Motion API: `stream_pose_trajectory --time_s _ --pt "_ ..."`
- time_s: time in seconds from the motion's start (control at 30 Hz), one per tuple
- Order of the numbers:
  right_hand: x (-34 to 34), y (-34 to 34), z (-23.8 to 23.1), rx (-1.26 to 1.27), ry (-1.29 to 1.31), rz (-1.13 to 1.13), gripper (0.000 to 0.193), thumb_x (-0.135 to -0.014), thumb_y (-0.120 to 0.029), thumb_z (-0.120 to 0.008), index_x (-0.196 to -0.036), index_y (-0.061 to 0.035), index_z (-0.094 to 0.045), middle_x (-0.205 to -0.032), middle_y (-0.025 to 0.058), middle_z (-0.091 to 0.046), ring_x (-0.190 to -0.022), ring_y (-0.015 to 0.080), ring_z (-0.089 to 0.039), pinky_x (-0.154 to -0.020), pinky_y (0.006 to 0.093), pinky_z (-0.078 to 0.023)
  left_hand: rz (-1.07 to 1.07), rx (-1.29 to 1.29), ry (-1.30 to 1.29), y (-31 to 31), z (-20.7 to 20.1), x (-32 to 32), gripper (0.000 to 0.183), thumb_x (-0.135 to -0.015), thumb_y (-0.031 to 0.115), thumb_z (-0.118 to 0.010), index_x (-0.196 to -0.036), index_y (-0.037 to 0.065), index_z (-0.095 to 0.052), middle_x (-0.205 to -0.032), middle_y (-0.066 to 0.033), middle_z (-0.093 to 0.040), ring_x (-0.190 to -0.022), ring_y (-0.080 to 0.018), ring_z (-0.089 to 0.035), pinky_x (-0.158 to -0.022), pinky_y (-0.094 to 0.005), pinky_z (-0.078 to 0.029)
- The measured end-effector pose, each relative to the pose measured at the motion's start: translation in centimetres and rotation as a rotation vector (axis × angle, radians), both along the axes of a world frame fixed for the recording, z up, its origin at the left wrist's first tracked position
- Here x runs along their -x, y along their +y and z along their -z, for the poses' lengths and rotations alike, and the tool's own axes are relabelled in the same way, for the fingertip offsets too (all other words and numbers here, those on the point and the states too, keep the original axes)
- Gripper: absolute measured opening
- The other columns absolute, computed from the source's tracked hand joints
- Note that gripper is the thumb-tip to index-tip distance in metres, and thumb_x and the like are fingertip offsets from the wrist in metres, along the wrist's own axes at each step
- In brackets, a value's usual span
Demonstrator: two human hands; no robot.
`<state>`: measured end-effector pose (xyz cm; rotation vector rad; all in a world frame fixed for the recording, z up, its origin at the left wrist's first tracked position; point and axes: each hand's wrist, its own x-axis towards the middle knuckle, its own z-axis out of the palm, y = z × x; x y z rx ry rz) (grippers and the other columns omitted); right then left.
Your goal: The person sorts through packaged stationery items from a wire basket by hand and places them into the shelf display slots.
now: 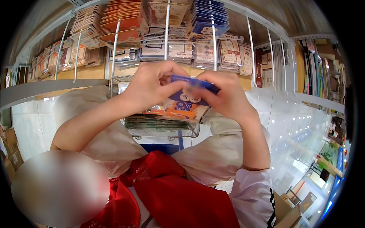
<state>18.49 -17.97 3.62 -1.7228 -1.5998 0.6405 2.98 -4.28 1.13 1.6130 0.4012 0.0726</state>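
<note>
Between my two hands is a blue packet (182,95) with round white marks on its front. Its upper edge looks folded over or bent. My left hand (157,81) pinches the left end of that edge between thumb and curled fingers. At the other end, my right hand (224,91) grips it, thumb in front and fingers behind. Some of the packet is covered by my fingers and blurred. Just below it, an orange-and-blue printed packet (182,110) lies over a wire mesh basket (163,132), which stands between my knees. Dark green packets (157,122) show inside the basket.
In front stands a rack with white wire dividers (167,30). Orange packets (123,36) and blue packets (207,28) hang on it, with flat packs (178,51) behind. A grey shelf edge (57,87) runs at left. Books (315,72) stand at right; a cardboard box (287,212) sits low right.
</note>
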Motion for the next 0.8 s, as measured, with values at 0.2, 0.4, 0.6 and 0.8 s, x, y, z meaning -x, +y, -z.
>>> stream_pose_trajectory --time_s 0.2,0.4,0.6,0.8 --pt "-1.7 -2.2 -0.5 0.228 0.399 0.373 0.011 -0.079 -0.008 -0.062 -0.084 0.0008 -0.057 -0.07 0.0062 -0.062 -0.062 0.0081 -0.056 -0.056 0.0233 -0.044 -0.044 -0.405 -0.365 -0.6 0.2 -2.9 0.02 -0.078 -0.004 -0.059 -0.097 0.001 -0.061 -0.103 -0.0079 -0.058 -0.086 -0.0119 -0.059 -0.068 -0.0198 -0.05" --pt "-4.1 -3.9 2.1 0.369 0.279 0.373 0.015 -0.082 -0.013 -0.061 -0.086 0.0007 -0.056 -0.075 0.0022 -0.059 -0.065 0.0048 -0.051 -0.055 0.0189 -0.041 0.061 -0.48 -0.341 -2.4 2.2 -4.4 0.027 -0.076 -0.006 -0.058 -0.101 0.003 -0.062 -0.112 -0.0088 -0.053 -0.09 -0.018 -0.059 -0.075 -0.0262 -0.051" --pt "-4.0 -3.5 2.3 0.307 0.16 0.376 0.016 -0.074 -0.014 -0.062 -0.079 0.0016 -0.059 -0.07 0.0144 -0.06 -0.061 0.0252 -0.054 -0.059 0.0326 -0.042 0.067 -0.582 -0.349 -2.6 3.2 -4.3 0.021 -0.074 -0.002 -0.057 -0.095 0.001 -0.06 -0.108 -0.0107 -0.054 -0.09 -0.028 -0.058 -0.074 -0.034 -0.049" --pt "-4.3 -2.0 3.6 0.313 -0.209 0.398 0.017 -0.079 -0.018 -0.059 -0.084 -0.0019 -0.061 -0.071 0.0136 -0.059 -0.063 0.0257 -0.056 -0.061 0.0337 -0.043 0.118 -0.738 -0.246 -2.6 3.8 -4.2 0.031 -0.071 -0.007 -0.06 -0.101 0.0 -0.057 -0.113 -0.0114 -0.051 -0.091 -0.0255 -0.058 -0.077 -0.0336 -0.049"
